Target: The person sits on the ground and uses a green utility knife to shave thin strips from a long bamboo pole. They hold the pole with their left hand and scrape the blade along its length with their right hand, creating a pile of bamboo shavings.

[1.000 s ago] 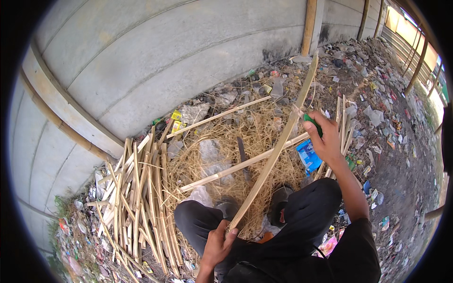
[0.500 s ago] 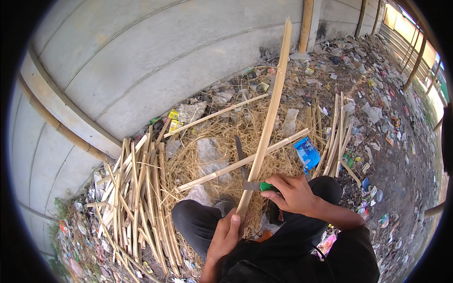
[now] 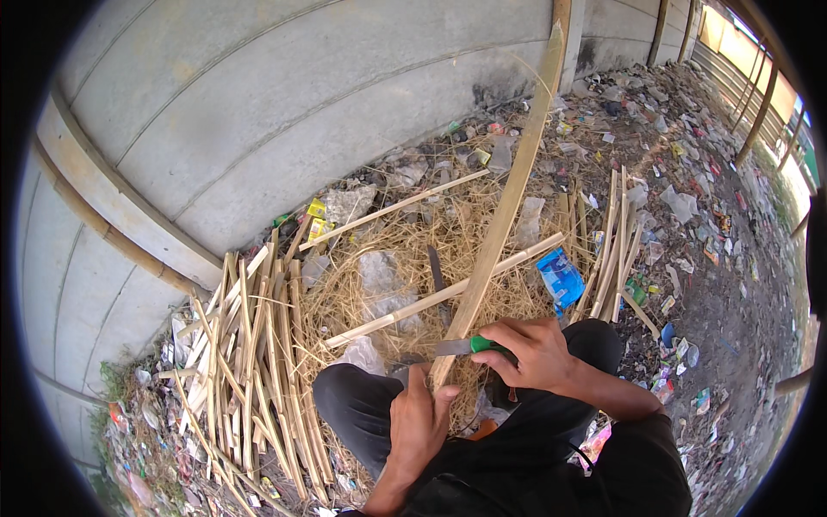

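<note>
A long split bamboo strip (image 3: 500, 224) slants up and away from my lap toward the grey wall. My left hand (image 3: 419, 422) grips its near end, with the thumb along the side. In my right hand (image 3: 534, 355) is a knife (image 3: 454, 347) with a green handle, its short blade lying across the strip just ahead of my left hand. Beneath the strip, another bamboo strip (image 3: 405, 313) lies crosswise over pale shavings (image 3: 345, 284). A dark long blade (image 3: 437, 271) rests among the shavings, partly covered by that crosswise strip.
At left lies a heap of bamboo strips (image 3: 258, 370); a smaller bundle (image 3: 613, 246) lies at right near a blue packet (image 3: 561, 281). A concrete wall (image 3: 301, 112) stands ahead. Scattered litter (image 3: 689, 258) covers the ground at right. Another thin strip (image 3: 396, 209) lies near the wall.
The held strip has turned about its length, and its far end has swung right. My left hand has shifted its hold slightly; the knife blade has moved a little toward me.
</note>
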Tool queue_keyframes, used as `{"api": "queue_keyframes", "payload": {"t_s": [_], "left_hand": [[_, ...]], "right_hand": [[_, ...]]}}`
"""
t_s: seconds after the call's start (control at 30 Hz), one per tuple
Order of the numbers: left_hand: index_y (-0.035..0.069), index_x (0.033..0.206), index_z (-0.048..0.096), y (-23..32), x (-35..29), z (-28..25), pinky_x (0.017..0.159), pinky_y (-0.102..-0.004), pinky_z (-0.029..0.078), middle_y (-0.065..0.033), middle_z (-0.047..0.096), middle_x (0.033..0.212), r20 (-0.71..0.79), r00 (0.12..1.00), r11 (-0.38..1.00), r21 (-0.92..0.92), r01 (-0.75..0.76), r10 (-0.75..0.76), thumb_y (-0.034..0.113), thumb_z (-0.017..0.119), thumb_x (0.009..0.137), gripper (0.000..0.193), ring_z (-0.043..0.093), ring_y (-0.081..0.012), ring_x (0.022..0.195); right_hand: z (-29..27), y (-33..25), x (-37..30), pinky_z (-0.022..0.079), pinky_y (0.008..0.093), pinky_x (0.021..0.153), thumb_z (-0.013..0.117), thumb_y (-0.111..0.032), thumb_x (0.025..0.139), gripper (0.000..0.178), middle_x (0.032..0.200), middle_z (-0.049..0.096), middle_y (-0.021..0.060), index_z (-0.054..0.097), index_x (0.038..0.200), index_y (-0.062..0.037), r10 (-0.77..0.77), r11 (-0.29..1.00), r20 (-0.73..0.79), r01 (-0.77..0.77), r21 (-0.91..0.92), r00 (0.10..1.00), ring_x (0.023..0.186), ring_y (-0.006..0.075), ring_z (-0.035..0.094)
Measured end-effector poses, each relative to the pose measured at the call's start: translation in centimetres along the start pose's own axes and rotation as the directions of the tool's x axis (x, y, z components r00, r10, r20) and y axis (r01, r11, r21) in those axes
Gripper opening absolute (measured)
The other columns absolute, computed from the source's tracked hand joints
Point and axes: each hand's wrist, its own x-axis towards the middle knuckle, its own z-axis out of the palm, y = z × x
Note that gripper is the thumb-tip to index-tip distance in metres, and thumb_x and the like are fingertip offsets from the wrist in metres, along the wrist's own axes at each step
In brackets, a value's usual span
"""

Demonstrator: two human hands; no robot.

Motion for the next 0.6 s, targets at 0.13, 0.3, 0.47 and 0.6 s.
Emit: {"api": "queue_keyframes", "payload": {"t_s": [0.13,0.3,0.47,0.6], "left_hand": [[-0.003,0.120,0.053,0.2,-0.6,-0.1,0.062,-0.0549,0.053,-0.0263,0.068,0.075,0.008,1.000,0.999,0.030,0.016,-0.016,0.047,0.061,0.108,0.052,0.070,-0.0509,0.073],[-0.003,0.120,0.053,-0.1,-1.0,0.0,0.061,-0.0558,0.053,-0.0264,0.069,0.076,-0.005,1.000,0.999,0.045,0.005,-0.004,0.046,0.062,0.108,0.051,0.070,-0.0509,0.074],[-0.003,0.120,0.053,-0.1,-1.2,-0.3,0.062,-0.0553,0.053,-0.0262,0.069,0.077,-0.014,1.000,0.997,0.082,-0.002,0.003,0.046,0.063,0.107,0.052,0.070,-0.0504,0.074],[-0.003,0.121,0.053,-1.0,-1.8,-0.3,0.062,-0.0547,0.054,-0.0267,0.070,0.078,0.001,1.000,0.997,0.074,0.026,-0.026,0.047,0.064,0.107,0.053,0.071,-0.0502,0.074]], "right_hand": [[-1.3,1.7,0.7,0.053,0.0352,0.054,0.085,-0.032,0.091,0.030,0.085,0.075,0.0073,0.072,0.102,-0.0067,0.099,0.995,-0.154,-0.102,-0.007,0.983,0.062,0.0271,0.071],[-2.3,2.1,1.1,0.053,0.0360,0.056,0.084,-0.030,0.093,0.030,0.087,0.076,0.0087,0.072,0.103,-0.0054,0.025,0.998,-0.068,-0.028,-0.055,0.997,0.065,0.0283,0.073],[-2.4,3.4,1.2,0.053,0.0351,0.054,0.082,-0.031,0.093,0.026,0.088,0.076,0.0034,0.072,0.105,-0.0102,0.001,0.994,-0.133,-0.016,-0.111,0.991,0.065,0.0236,0.073],[-2.9,4.0,1.7,0.053,0.0351,0.055,0.082,-0.031,0.094,0.025,0.090,0.077,0.0042,0.073,0.105,-0.0107,-0.019,0.992,-0.129,0.003,-0.122,0.991,0.067,0.0241,0.073]]}}
